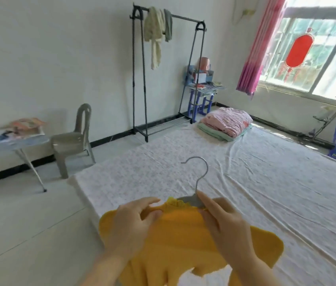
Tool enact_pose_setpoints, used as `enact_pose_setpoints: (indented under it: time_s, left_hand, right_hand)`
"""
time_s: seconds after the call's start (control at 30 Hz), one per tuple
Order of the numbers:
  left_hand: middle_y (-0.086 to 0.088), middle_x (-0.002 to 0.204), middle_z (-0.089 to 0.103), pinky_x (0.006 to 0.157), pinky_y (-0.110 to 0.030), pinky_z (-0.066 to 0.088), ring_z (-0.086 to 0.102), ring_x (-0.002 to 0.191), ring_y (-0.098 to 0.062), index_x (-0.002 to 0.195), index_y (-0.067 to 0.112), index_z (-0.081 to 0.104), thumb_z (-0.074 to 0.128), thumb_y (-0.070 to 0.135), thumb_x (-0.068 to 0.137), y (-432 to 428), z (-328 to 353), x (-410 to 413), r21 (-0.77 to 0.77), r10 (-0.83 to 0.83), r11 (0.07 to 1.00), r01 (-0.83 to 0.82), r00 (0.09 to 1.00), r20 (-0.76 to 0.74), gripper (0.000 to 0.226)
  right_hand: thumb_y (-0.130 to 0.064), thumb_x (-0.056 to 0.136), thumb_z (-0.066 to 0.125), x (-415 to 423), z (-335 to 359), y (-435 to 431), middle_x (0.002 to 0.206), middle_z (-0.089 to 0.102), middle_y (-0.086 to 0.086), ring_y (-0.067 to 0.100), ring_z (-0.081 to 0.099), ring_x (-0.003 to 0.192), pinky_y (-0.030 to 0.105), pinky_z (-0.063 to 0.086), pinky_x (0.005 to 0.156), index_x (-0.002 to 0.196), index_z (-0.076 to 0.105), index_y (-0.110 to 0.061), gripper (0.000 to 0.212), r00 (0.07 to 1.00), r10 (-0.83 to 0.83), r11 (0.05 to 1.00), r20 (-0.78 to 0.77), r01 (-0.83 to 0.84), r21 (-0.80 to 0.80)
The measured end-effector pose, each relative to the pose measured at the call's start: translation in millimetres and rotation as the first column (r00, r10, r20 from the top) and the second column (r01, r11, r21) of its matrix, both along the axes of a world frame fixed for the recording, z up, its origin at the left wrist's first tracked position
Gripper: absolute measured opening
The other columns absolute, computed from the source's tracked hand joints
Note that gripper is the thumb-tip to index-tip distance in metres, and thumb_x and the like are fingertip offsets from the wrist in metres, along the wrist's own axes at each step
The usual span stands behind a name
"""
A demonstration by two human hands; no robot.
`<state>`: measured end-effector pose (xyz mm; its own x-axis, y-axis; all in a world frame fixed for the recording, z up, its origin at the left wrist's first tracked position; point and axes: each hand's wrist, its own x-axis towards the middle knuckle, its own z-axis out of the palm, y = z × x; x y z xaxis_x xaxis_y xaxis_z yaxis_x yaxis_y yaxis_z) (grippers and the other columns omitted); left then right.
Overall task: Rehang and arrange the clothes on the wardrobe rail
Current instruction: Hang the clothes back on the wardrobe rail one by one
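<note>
- Now, L hand (pixel 134 221) is pinching the yellow top (pixel 183 240) at its shoulder, fingers curled.
- R hand (pixel 222 221) is gripping top + grey hanger (pixel 189 200), index finger lying along the hanger's neck; its hook is poking up just beyond the fingertips.
- Well beyond the fingers, wardrobe rail (pixel 183 17) is standing w/ pale clothes (pixel 154 29) draped over it.

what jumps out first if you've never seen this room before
The bright yellow top at bottom centre: the left hand pinches its shoulder and the right hand grips the grey hanger at its collar. Next, the black clothes rail against the far wall, with pale garments bunched at its left end, and the red lantern decoration on the window at upper right.
</note>
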<state>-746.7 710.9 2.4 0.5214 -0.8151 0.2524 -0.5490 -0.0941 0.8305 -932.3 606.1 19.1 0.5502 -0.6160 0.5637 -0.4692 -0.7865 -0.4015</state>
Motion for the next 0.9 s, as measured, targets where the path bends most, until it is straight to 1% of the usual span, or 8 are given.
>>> enact_pose_setpoints:
  time_s: [0.03, 0.1, 0.17, 0.3, 0.53, 0.7, 0.83, 0.9]
  left_hand:
    - [0.04, 0.081, 0.058, 0.085, -0.016, 0.043, 0.055, 0.084, 0.012, 0.087, 0.049, 0.061, 0.067, 0.042, 0.079, 15, 8, 10, -0.025, 0.056, 0.998, -0.055, 0.997, 0.046, 0.013]
    - [0.042, 0.089, 0.048, 0.085, -0.017, 0.039, 0.051, 0.087, 0.011, 0.097, 0.038, 0.065, 0.053, 0.056, 0.077, 48, 23, 34, -0.106, 0.187, 0.98, -0.17, 0.966, 0.178, 0.029]
    - [0.037, 0.096, 0.05, 0.085, -0.022, 0.039, 0.05, 0.092, 0.006, 0.103, 0.03, 0.067, 0.045, 0.053, 0.079, 81, 32, 60, -0.172, 0.308, 0.948, -0.269, 0.91, 0.276, 0.04]
    - [0.014, 0.103, 0.064, 0.089, -0.033, 0.045, 0.056, 0.098, -0.005, 0.11, 0.025, 0.064, 0.043, 0.042, 0.084, 149, 45, 119, -0.235, 0.467, 0.883, -0.406, 0.81, 0.355, 0.037]
    - [0.023, 0.105, 0.055, 0.089, -0.013, 0.032, 0.052, 0.101, 0.0, 0.114, 0.029, 0.06, 0.038, 0.046, 0.087, 288, 57, 237, -0.254, 0.656, 0.752, -0.608, 0.657, 0.371, 0.039]
    - [0.017, 0.112, 0.06, 0.092, -0.011, 0.033, 0.052, 0.106, 0.001, 0.117, 0.03, 0.059, 0.034, 0.049, 0.087, 393, 59, 323, -0.229, 0.733, 0.664, -0.711, 0.56, 0.386, 0.043]
    - [0.018, 0.11, 0.06, 0.091, -0.004, 0.032, 0.05, 0.104, 0.005, 0.115, 0.026, 0.061, 0.035, 0.045, 0.086, 461, 66, 379, -0.257, 0.807, 0.559, -0.789, 0.446, 0.388, 0.044]
    - [0.018, 0.107, 0.06, 0.092, 0.0, 0.029, 0.046, 0.103, 0.007, 0.113, 0.024, 0.063, 0.041, 0.039, 0.087, 490, 67, 407, -0.271, 0.835, 0.502, -0.822, 0.377, 0.402, 0.037]
  right_hand:
    - [-0.038, 0.088, 0.043, 17, 9, 6, 0.084, 0.059, -0.013, 0.002, 0.056, 0.06, 0.017, 0.045, 0.047, 0.125, 0.047, -0.039, 0.037, 0.999, 0.041, 0.999, 0.005, -0.041, -0.017]
    - [-0.038, 0.088, 0.041, 53, 26, 22, 0.085, 0.058, -0.013, 0.004, 0.057, 0.059, 0.019, 0.047, 0.046, 0.125, 0.046, -0.039, 0.037, 0.992, 0.128, 0.991, 0.007, -0.128, -0.048]
    - [-0.04, 0.089, 0.04, 92, 42, 41, 0.086, 0.054, -0.016, 0.004, 0.055, 0.058, 0.018, 0.046, 0.044, 0.125, 0.045, -0.041, 0.037, 0.977, 0.214, 0.975, 0.009, -0.214, -0.059]
    - [-0.034, 0.088, 0.05, 177, 70, 85, 0.087, 0.048, -0.02, 0.002, 0.052, 0.06, 0.01, 0.037, 0.044, 0.123, 0.052, -0.04, 0.035, 0.934, 0.355, 0.931, 0.029, -0.351, -0.103]
    - [-0.029, 0.089, 0.055, 342, 92, 197, 0.094, 0.048, -0.022, 0.0, 0.049, 0.071, 0.009, 0.035, 0.052, 0.124, 0.058, -0.033, 0.035, 0.819, 0.573, 0.815, 0.025, -0.566, -0.126]
    - [-0.02, 0.086, 0.063, 455, 97, 288, 0.093, 0.058, -0.014, 0.006, 0.056, 0.07, 0.02, 0.047, 0.05, 0.119, 0.062, -0.029, 0.034, 0.72, 0.691, 0.721, 0.056, -0.682, -0.127]
    - [-0.017, 0.08, 0.07, 540, 104, 353, 0.093, 0.063, -0.009, 0.001, 0.052, 0.068, 0.003, 0.03, 0.048, 0.113, 0.066, -0.025, 0.034, 0.649, 0.758, 0.647, 0.059, -0.739, -0.186]
    - [-0.017, 0.079, 0.071, 582, 105, 380, 0.091, 0.063, -0.009, 0.008, 0.055, 0.073, 0.002, 0.026, 0.048, 0.111, 0.067, -0.024, 0.033, 0.601, 0.797, 0.6, 0.063, -0.774, -0.201]
